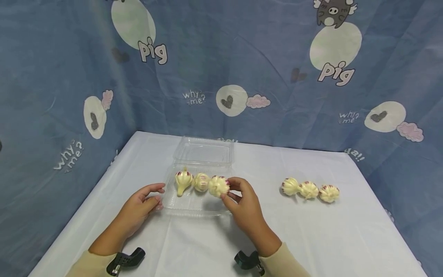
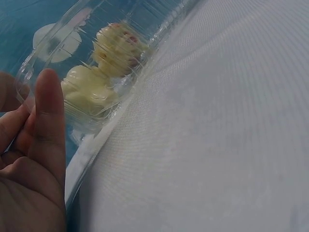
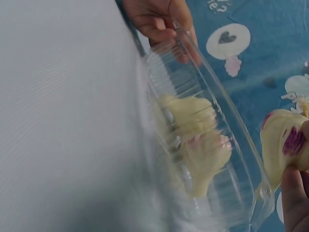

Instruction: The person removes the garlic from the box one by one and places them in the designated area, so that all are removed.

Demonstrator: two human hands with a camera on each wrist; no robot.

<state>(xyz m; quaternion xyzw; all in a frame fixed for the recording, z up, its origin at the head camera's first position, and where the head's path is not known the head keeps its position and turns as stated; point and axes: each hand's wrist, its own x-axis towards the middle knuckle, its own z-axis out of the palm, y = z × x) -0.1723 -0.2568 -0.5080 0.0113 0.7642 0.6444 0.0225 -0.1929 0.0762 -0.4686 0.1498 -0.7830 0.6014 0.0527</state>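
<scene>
Evidently the left hand (image 1: 140,209) pinches the near-left rim of the clear box (image 1: 176,206), thumb and fingers on either side, probably because such thin, ribbed plastic would slide easily. Its lid (image 1: 207,151) lies open on the far side, which leaves the tray reachable from above. Inside, the left bulb (image 1: 183,179) tapers to a neck pointing near, and the rounder middle bulb (image 1: 201,182) sits just beside it. Next comes the held bulb (image 1: 218,186), ridged and cream with purple streaks (the smooth sheen suggests moulded plastic), above the tray's right part. The right hand (image 1: 246,204) clasps it by its right side between thumb and fingers, likely so that its left side stays free of the fingers. Farther right, well apart from the box, three loose bulbs (image 1: 308,190) make a short row on the softly creased white cloth (image 1: 346,238).
</scene>
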